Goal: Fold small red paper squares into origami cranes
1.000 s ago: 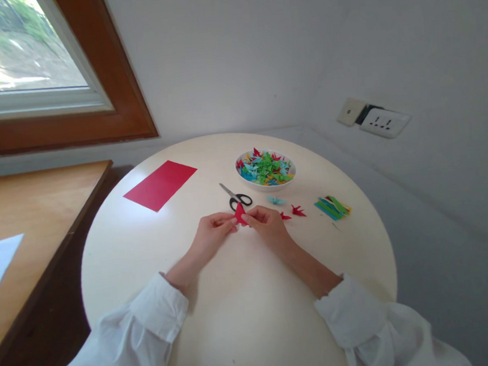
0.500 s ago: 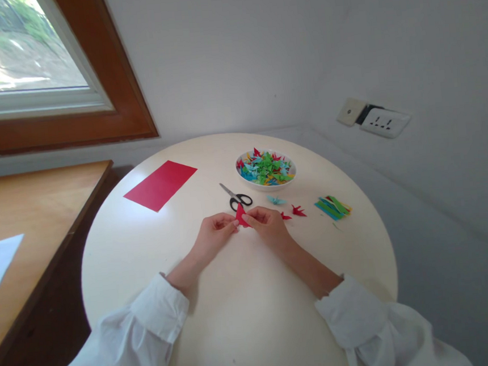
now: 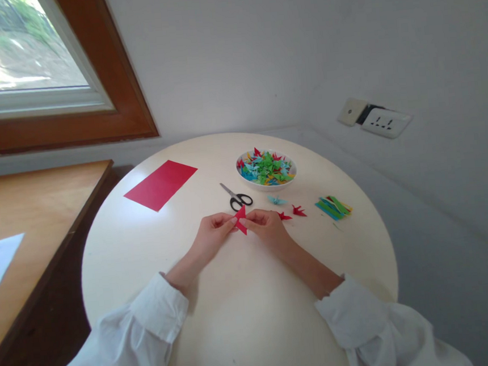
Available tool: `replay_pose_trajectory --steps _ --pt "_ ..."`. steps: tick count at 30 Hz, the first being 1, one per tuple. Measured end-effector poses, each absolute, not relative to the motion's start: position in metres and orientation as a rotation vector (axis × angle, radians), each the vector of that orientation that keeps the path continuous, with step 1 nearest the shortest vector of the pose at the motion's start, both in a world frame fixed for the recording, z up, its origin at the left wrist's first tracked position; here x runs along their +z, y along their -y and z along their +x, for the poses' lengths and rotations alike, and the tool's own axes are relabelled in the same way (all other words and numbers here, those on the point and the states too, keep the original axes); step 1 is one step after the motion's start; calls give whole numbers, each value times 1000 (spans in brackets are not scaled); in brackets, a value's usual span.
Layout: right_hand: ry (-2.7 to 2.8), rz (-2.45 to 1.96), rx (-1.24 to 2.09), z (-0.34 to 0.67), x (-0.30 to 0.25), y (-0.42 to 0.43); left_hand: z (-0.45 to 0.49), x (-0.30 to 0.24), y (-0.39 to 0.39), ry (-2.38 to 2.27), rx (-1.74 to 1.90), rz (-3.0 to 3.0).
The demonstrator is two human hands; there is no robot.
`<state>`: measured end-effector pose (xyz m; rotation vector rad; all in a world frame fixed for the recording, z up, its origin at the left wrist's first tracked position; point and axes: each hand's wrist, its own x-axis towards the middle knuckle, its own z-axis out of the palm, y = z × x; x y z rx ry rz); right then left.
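Observation:
Between my two hands is a small folded piece of red paper (image 3: 241, 213), its pointed ends showing above and below the fingertips. My left hand (image 3: 214, 231) pinches its left side; my right hand (image 3: 269, 225) pinches the right side with the thumb on top. Just beyond the fingers lies a pair of scissors (image 3: 237, 197) with black handles, blades pointing away to the left. Beside my right hand are two red paper cranes (image 3: 298, 210), one partly hidden by the hand, and a light blue paper crane (image 3: 276, 200).
A white bowl (image 3: 269, 187) heaped with colourful paper cranes stands at the back of the round white table (image 3: 247, 319). A red paper sheet (image 3: 161, 185) lies at the left. Green, blue and yellow paper strips (image 3: 334, 207) are piled at the right. A wooden desk (image 3: 57, 199) stands at far left.
The red paper has turned in my fingers: earlier one point stood upward, now points show both above and below. My hands have barely shifted.

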<state>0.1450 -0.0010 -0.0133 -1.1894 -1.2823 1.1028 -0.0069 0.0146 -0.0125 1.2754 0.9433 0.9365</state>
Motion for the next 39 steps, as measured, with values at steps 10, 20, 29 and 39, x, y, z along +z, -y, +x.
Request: replay_pose_trajectory --steps 10,20,29,39 --pt "1234 -1173 1087 145 -12 1 -6 -14 -14 -925 908 1406" --pt "1222 -1186 1021 143 -8 3 -2 -8 -9 -728 866 995" --pt "1165 -1182 1035 141 -8 3 3 -8 -4 -671 833 979" --pt "1138 -1201 998 143 -8 1 1 -13 -9 -851 964 1246"
